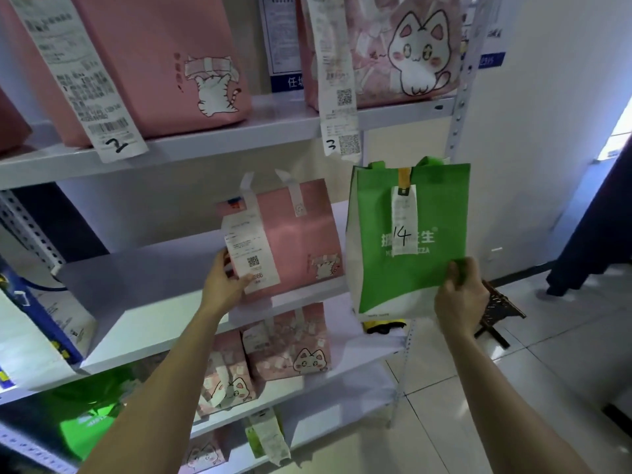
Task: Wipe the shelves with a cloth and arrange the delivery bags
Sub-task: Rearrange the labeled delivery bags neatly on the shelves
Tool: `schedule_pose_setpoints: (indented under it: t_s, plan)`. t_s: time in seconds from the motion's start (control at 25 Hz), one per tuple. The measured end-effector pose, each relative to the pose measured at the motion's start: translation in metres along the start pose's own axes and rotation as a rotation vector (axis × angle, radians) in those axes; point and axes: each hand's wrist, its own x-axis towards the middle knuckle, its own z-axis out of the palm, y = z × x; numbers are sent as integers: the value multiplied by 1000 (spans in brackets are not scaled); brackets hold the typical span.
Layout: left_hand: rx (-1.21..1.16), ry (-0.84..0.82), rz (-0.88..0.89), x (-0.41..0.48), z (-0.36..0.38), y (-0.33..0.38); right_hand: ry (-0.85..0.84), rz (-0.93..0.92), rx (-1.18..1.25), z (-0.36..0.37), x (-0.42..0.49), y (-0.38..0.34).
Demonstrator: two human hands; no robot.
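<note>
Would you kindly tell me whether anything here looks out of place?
The green bag marked 14 seems off the middle shelf: the right hand holds it past the end; the left hand grips the pink bag.

One head-worn camera faces forward and slightly down, close to the shelves, edges seemingly bowed.

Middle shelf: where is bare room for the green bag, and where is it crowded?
Bare: middle shelf between blue package and pink bag, whose receipt the left hand pinches. Crowded: right end, where the right hand holds the green bag.
</note>
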Motion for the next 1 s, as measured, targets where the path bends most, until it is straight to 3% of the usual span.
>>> schedule_pose_setpoints:
  t_s: [0.2, 0.4, 0.6, 0.68, 0.76, 1.0]
  plan:
    - [-11, -120, -35, -23, 60, 52, -50, -43, 51, -61, -8, 1]
    - [-23, -88, -62, -111, 86, 51, -148, -125, 66, -103, -35, 2]
    - [-490, -458, -258, -207, 46, 31, -312, -185, 132, -80, -96, -18]
    - [-512, -518, -281, -227, 8, 16, -386, -246, 185, -57, -130, -42]
    - [-486, -471, -291, -236, -29, 6, -478, -281, 232, -30, -159, -68]
    - [-423, -97, -158, -198, -143, -41, -753, -302, 331, 84, -232, -161]
